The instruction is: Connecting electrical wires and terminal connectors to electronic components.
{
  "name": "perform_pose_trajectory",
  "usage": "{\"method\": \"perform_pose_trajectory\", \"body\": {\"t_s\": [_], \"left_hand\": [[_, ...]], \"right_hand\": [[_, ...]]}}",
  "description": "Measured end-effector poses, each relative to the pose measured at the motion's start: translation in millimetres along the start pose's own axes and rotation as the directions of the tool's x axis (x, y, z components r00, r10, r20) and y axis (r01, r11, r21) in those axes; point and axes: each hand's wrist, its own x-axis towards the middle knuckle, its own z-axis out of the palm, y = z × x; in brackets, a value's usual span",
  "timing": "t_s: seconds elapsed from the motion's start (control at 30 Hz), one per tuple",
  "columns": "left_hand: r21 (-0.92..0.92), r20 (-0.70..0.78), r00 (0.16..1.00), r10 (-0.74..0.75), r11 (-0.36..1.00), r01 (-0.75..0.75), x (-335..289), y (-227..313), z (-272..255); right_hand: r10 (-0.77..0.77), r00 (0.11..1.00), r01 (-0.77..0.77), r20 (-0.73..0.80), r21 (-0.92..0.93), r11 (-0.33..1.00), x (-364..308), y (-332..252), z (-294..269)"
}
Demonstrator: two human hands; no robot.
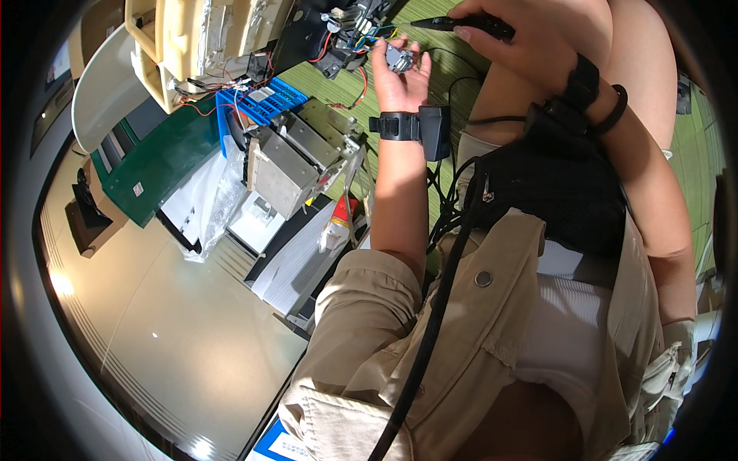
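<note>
Beige jacket sleeve (361, 307) nearest my view. Left hand (400, 77) raised, palm up, cupping small grey motor part (400, 58). Right hand (515, 38) arched, grip closed on black screwdriver (461, 24), above green mat (453, 73).

We see bright daylight on the scene; glare spots shine on the pale floor (154, 323) toward eight o'clock. Fisheye bending and dark vignetting ring the rim; the centre stays sharp.
</note>
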Motion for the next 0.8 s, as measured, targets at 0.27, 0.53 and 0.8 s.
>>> {"method": "perform_pose_trajectory", "body": {"t_s": [0.27, 0.53, 0.8], "left_hand": [[-0.131, 0.026, 0.987, 0.156, 0.980, -0.152, -0.5, 8.5, -7.9], [-0.211, 0.069, 0.989, 0.134, 0.970, -0.117, 1.2, 11.2, -17.4], [-0.269, 0.089, 0.991, 0.096, 0.961, -0.069, -3.7, 6.9, -10.3]], "right_hand": [[-0.058, 0.991, 0.058, -0.118, -0.003, 0.998, -0.5, 15.2, 3.9], [-0.028, 0.999, 0.024, -0.039, -0.112, 0.993, 0.2, 7.5, 2.6], [-0.008, 0.987, 0.032, 0.158, -0.155, 0.987, 2.8, 5.1, 2.3]]}}
